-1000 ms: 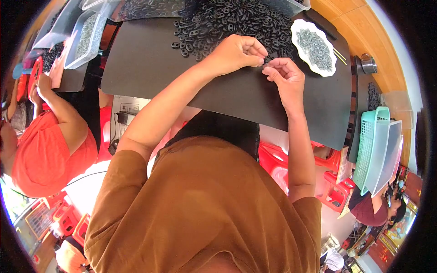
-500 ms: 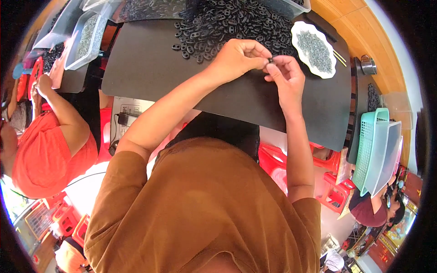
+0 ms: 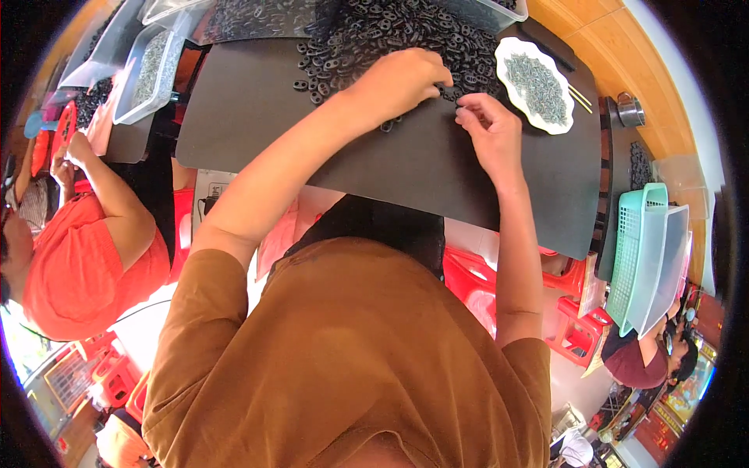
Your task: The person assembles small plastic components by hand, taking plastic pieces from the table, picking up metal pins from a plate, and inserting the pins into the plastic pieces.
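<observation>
A heap of small black two-holed pieces (image 3: 367,47) covers the far middle of the dark table. My left hand (image 3: 402,82) is over the near edge of this heap, fingers bent down among the pieces; what is between the fingertips is hidden. A few black pieces (image 3: 390,123) lie just below that hand. To its right, my right hand (image 3: 495,136) is raised over the table with thumb and index fingertip close together. A tiny dark thing shows at those tips, too small to name. Beside the right hand stands a white scalloped dish (image 3: 568,86) full of small silvery metal pins (image 3: 538,84).
Two thin yellow sticks (image 3: 580,97) lie right of the dish. A metal cup (image 3: 630,111) and a turquoise basket (image 3: 630,249) are farther right. Clear plastic tubs (image 3: 148,78) stand at far left. A person in red (image 3: 94,265) sits at left, beyond my left arm.
My hands were together at the fingertips over a small dark piece. They have parted, the left moving away into the heap's edge while the right stays nearly in place.
</observation>
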`<state>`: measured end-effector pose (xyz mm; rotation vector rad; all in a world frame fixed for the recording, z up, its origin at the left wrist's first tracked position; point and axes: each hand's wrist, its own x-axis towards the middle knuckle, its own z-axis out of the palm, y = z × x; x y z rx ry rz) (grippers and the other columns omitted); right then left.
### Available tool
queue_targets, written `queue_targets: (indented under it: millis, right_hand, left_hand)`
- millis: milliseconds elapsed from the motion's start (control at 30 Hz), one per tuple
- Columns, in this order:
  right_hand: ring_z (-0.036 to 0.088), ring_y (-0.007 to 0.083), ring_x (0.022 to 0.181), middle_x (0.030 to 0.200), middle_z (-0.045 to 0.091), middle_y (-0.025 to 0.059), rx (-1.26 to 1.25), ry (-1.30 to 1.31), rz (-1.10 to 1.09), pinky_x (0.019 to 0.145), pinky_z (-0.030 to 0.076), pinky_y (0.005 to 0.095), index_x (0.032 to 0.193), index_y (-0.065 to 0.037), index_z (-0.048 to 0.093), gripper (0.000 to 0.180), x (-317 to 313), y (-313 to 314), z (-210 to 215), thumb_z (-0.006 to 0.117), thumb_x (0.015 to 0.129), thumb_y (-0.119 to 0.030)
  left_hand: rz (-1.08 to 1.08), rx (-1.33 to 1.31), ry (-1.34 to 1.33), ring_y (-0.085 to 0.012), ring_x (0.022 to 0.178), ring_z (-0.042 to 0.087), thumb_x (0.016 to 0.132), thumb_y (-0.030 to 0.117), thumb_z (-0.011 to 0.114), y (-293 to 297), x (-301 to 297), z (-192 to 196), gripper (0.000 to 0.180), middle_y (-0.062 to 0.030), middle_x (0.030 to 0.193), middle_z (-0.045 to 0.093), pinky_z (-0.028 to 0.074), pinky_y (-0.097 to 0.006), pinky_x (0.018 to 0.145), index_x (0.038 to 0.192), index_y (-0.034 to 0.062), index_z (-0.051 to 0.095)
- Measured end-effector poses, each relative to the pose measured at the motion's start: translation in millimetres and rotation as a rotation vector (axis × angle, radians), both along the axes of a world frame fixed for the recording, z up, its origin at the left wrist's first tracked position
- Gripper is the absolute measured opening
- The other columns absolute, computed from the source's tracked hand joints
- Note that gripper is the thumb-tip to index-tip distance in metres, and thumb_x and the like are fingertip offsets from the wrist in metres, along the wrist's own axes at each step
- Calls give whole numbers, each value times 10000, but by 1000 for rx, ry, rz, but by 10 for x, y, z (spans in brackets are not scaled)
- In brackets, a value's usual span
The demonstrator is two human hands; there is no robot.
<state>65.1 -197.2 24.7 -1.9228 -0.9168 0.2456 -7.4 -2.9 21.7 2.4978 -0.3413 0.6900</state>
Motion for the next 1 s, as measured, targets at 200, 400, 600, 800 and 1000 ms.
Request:
queue_targets:
  millis: [200, 400, 600, 800, 1000]
  right_hand:
    - [653, 116, 727, 829, 654, 69, 123, 136, 14, 642, 517, 241, 1002, -10, 648, 171, -10, 0, -24, 628, 834, 14]
    - [662, 130, 768, 875, 661, 60, 211, 359, 29, 664, 531, 234, 994, 0, 624, 123, 10, 78, 3, 620, 872, -11]
    - [666, 139, 775, 881, 664, 73, 371, 416, 113, 686, 541, 237, 981, 10, 620, 102, -40, 256, 80, 618, 887, -30]
    - [669, 149, 781, 886, 667, 87, 399, 421, 100, 690, 545, 239, 991, 10, 608, 118, -60, 308, 135, 628, 878, -20]
    - [672, 154, 801, 897, 673, 105, 364, 411, 96, 704, 547, 242, 995, 19, 605, 124, -43, 329, 97, 626, 875, -4]
  left_hand:
    - [23, 57, 117, -305, 878, 619, 749, 48, 673, -16, 58, -71, 188, -124, 920, 641, 509, -364, 798, 937, 39, 683]
    - [8, -637, 306, -126, 845, 643, 825, 33, 645, -49, -105, 103, 182, -56, 916, 675, 517, -277, 793, 1004, 6, 662]
    - [-85, -822, 345, -112, 886, 646, 857, 43, 631, -61, -175, -28, 264, -64, 968, 691, 515, -268, 813, 1117, -2, 627]
    - [-153, -998, 416, -115, 911, 642, 863, 53, 641, 39, -217, -46, 294, -64, 1021, 678, 515, -264, 839, 1150, -3, 618]
    - [-183, -1369, 366, -149, 935, 647, 881, 86, 653, 19, -254, -78, 277, -100, 1046, 656, 527, -272, 863, 1128, -32, 611]
